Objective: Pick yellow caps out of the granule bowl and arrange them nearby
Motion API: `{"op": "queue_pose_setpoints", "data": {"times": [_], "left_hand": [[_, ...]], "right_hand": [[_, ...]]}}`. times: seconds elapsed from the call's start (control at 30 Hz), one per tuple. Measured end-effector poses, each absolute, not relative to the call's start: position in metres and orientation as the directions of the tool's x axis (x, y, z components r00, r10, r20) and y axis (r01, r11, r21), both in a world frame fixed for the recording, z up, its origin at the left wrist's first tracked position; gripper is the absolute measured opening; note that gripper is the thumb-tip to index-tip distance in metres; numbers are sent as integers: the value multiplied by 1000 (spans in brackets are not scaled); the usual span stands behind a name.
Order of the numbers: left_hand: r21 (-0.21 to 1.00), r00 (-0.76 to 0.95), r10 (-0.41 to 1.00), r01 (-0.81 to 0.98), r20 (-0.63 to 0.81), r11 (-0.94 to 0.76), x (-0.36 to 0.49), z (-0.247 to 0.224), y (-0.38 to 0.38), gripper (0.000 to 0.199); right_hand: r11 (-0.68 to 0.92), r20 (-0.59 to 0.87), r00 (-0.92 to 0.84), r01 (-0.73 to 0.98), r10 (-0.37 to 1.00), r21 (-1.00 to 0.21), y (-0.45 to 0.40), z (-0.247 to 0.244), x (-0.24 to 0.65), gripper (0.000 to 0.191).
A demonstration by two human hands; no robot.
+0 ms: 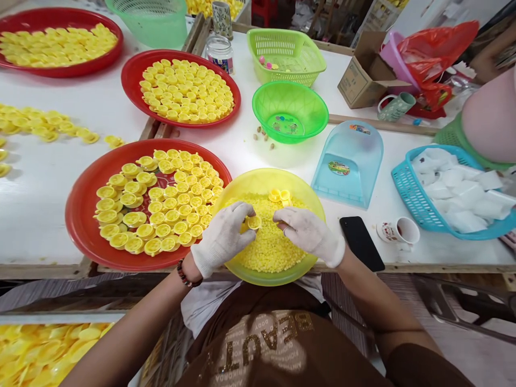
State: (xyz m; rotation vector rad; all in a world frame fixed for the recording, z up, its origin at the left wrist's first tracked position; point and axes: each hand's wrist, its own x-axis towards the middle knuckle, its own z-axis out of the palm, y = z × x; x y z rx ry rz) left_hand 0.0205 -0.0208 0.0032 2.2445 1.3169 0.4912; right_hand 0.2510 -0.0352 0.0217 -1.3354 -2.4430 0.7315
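My left hand (228, 234), in a white knit glove, pinches a small round yellow plastic piece (253, 222) between thumb and fingertips. It is over a yellow bowl (272, 277) filled with small yellow pellets (274, 252). Opposite it, my gloved right hand (306, 232) is over the same bowl with its fingers drawn together; whatever is between them is hidden. Just beyond those fingertips, a couple of yellow pieces (274, 195) lie on the pellets. Left of the bowl, a red tray (83, 226) carries many similar yellow pieces (163, 230).
Two more red trays (131, 80) of yellow pieces stand behind. Beyond my bowl are a green bowl (318, 115) and a green basket (290, 40). To the right lie a blue dustpan (349, 150), a phone (362, 243), a mug (397, 232) and a blue basket (415, 199) of white pieces.
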Motion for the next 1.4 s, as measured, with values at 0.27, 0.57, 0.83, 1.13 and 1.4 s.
{"op": "queue_pose_setpoints", "data": {"times": [0.27, 0.57, 0.83, 1.13, 1.4], "left_hand": [[498, 495, 843, 687, 211, -528, 32, -1, -29, 13], [543, 404, 887, 704, 222, -457, 19, -1, -33, 28], [381, 39, 959, 912, 282, -150, -74, 35, 26, 28], [54, -132, 983, 989, -130, 140, -121, 17, 92, 30], [23, -134, 967, 990, -217, 143, -117, 17, 102, 23]], "right_hand": [[267, -29, -401, 661, 915, -701, -33, 25, 232, 16], [275, -78, -473, 630, 877, -727, -29, 21, 250, 19], [403, -131, -533, 758, 836, -512, -37, 6, 256, 21], [427, -138, -540, 775, 830, -465, -41, 19, 244, 19], [420, -104, -532, 760, 840, -495, -42, 19, 249, 19]]}}
